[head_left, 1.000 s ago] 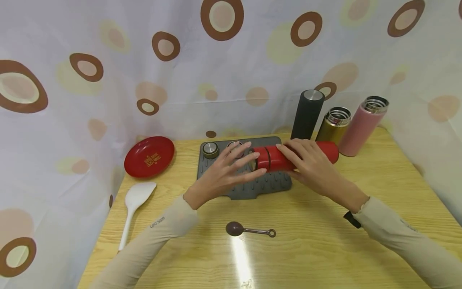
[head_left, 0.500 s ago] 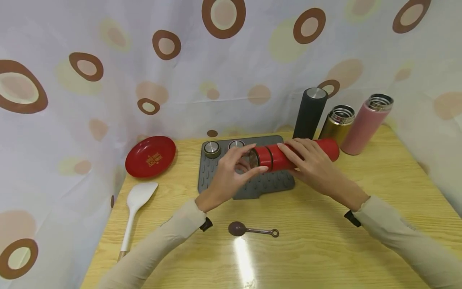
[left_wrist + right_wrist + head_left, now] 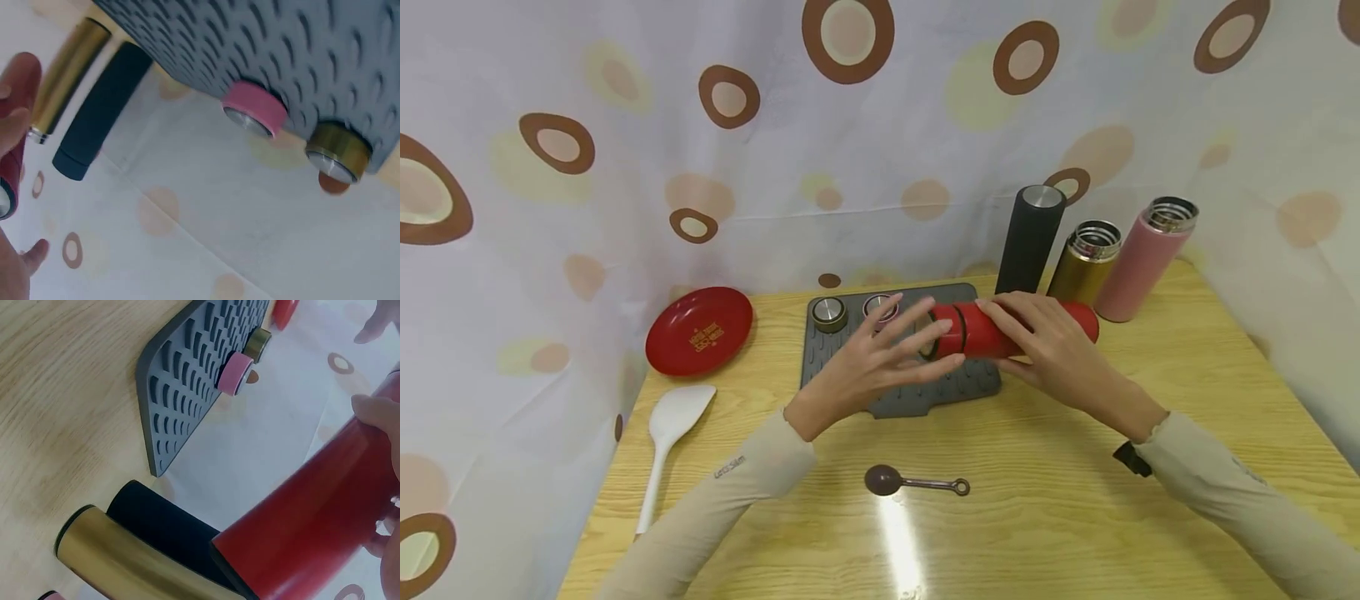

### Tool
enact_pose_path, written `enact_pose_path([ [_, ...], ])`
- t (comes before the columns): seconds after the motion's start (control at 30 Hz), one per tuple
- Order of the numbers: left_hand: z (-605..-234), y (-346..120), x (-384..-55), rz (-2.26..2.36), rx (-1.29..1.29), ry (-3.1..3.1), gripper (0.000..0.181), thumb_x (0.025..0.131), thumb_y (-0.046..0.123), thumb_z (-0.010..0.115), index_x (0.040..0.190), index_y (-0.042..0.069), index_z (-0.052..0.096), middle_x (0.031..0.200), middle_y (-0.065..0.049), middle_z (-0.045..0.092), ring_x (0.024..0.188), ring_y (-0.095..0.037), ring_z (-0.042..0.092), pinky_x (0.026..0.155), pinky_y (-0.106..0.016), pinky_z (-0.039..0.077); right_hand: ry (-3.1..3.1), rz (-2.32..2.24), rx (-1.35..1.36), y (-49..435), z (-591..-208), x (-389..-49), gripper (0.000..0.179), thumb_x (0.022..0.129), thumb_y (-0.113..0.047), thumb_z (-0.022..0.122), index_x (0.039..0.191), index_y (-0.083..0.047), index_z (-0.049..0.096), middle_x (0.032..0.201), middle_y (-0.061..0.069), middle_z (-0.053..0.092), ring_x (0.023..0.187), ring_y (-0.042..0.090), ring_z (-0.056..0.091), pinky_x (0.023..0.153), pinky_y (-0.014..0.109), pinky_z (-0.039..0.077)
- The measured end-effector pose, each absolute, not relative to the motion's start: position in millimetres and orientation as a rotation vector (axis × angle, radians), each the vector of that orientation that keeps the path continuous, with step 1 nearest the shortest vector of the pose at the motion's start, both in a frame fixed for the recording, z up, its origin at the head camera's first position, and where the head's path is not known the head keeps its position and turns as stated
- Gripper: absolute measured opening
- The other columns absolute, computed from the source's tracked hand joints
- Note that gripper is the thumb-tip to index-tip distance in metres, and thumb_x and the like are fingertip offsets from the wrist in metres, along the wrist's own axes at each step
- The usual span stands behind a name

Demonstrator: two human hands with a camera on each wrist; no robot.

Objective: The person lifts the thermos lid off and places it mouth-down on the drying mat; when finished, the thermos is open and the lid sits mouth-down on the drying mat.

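Observation:
My right hand [image 3: 1047, 335] grips the body of a red thermos flask [image 3: 981, 337], which lies roughly level above the table with its capped end to the left. The flask fills much of the right wrist view, its base nearest the camera. My left hand [image 3: 865, 362] is around the flask's lid [image 3: 952, 343], fingers spread and straight; whether the fingertips touch it cannot be told. In the left wrist view only its thumb side [image 3: 15, 272] shows, apart from the flask end. Below is a grey ribbed mat [image 3: 902, 404] bearing a gold-rimmed lid [image 3: 829, 312] and a pink lid [image 3: 880, 308].
Behind the flask stand a black flask [image 3: 1030, 242] with its lid on, a lidless gold flask [image 3: 1078, 271] and a lidless pink flask [image 3: 1142, 267]. At left lie a red plate [image 3: 681, 333] and white spatula [image 3: 677, 414]. A brown spoon [image 3: 883, 480] lies in front.
Half a second ago my left fingers were curled round the lid; now they are spread out again, as a second ago. The right hand keeps holding the flask in about the same place.

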State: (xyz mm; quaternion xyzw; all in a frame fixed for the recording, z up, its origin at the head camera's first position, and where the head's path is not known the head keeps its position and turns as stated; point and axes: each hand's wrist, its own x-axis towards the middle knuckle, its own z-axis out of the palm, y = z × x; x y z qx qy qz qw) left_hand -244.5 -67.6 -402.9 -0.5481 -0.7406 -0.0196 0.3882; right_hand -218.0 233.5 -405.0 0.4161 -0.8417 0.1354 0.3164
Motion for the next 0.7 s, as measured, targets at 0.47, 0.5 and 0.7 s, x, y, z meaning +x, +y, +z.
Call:
enact_pose_path([
  [0.47,-404.3,-52.4,-221.6,-1.036,-1.269,-2.235,0.059,0.09,0.013,0.084,0.143,0.007,0.057,0.13,-0.014,0.063,0.104,-0.016,0.069,0.086,-0.022,0.059,-2.228,0.351,1.137,233.5,-407.1,-216.4,0.102,0.06,-0.004,0.102,0.149,-0.004,0.053,0.131,0.026,0.061,0.115,0.046,0.06,0.096,0.065,0.053],
  [0.5,-404.8,-48.8,-218.9,-1.205,-1.17,-2.314,0.057,0.092,0.019,0.084,0.141,0.005,0.057,0.123,-0.012,0.065,0.093,-0.013,0.069,0.08,-0.021,0.059,-2.237,0.344,1.135,233.7,-409.4,-216.8,0.102,0.059,-0.004,0.102,0.148,-0.004,0.054,0.131,0.026,0.061,0.115,0.045,0.06,0.096,0.065,0.053],
  [0.7,-405.8,-47.3,-214.0,-1.467,-0.796,-2.733,0.068,0.097,0.061,0.064,0.133,0.003,0.056,0.103,-0.014,0.073,0.081,-0.023,0.075,0.07,-0.038,0.062,-2.253,0.285,1.183,230.7,-422.8,-214.9,0.101,0.06,-0.011,0.104,0.148,-0.005,0.054,0.13,0.024,0.061,0.114,0.043,0.06,0.094,0.062,0.055],
])
